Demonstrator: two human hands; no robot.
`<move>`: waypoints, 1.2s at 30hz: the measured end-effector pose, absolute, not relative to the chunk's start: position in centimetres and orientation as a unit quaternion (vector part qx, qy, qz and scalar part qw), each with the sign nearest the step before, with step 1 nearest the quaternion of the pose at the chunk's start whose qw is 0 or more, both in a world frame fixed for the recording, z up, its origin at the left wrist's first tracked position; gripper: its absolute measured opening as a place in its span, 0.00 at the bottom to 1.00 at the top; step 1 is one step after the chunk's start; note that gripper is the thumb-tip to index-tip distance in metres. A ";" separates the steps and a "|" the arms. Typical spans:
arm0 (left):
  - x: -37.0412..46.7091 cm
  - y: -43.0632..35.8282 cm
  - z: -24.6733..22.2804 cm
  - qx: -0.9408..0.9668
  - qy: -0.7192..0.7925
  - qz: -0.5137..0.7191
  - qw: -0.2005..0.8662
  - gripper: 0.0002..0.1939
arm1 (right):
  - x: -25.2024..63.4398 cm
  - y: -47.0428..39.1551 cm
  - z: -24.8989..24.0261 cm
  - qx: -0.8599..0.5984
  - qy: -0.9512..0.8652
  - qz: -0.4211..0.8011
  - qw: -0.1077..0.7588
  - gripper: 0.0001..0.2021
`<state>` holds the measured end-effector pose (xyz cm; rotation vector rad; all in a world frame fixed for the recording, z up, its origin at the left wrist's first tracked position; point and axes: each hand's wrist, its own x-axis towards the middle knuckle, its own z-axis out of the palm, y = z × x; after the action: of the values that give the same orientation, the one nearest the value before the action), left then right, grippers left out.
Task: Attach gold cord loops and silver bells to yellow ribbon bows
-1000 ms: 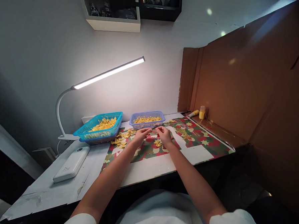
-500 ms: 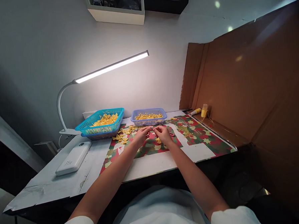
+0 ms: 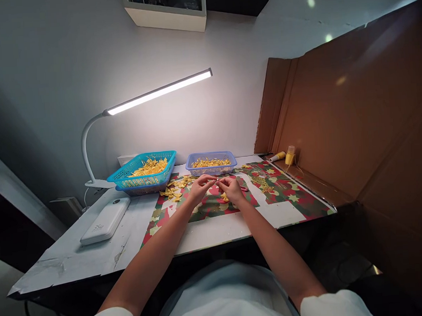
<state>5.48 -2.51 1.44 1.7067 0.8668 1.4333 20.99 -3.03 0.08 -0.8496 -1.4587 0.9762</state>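
My left hand [image 3: 200, 188] and my right hand [image 3: 231, 190] meet fingertip to fingertip over the patterned sheet on the table. Both are closed in a pinch on something small and pale between them, too tiny to make out. A yellow ribbon piece [image 3: 225, 196] shows just under my right hand. Left of my left hand, several yellow ribbon bows [image 3: 172, 193] lie loose on the sheet. Behind the hands stands a purple basket [image 3: 211, 170] of thin golden pieces. A red-handled tool [image 3: 244, 189] lies partly hidden beside my right hand.
A turquoise basket [image 3: 141, 181] of yellow bows sits stacked at the left, near a lamp [image 3: 85, 145] and a white power bank [image 3: 106, 222]. Golden strands [image 3: 264, 185] lie right of my hands. Yellow thread spools [image 3: 289, 156] stand by the cardboard wall [image 3: 336, 113].
The view has shifted slightly. My left fingers have straightened and arched a little over the meeting point; both hands stay together at the same place.
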 end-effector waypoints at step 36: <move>7.2 -3.6 -0.4 0.856 0.444 0.242 0.103 0.10 | 22.0 -3.1 1.4 -0.242 -0.460 0.505 0.689 0.12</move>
<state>7.25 -3.57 -0.45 2.5267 1.3111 0.7128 22.04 -3.11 1.42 -0.5420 -1.0294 1.1295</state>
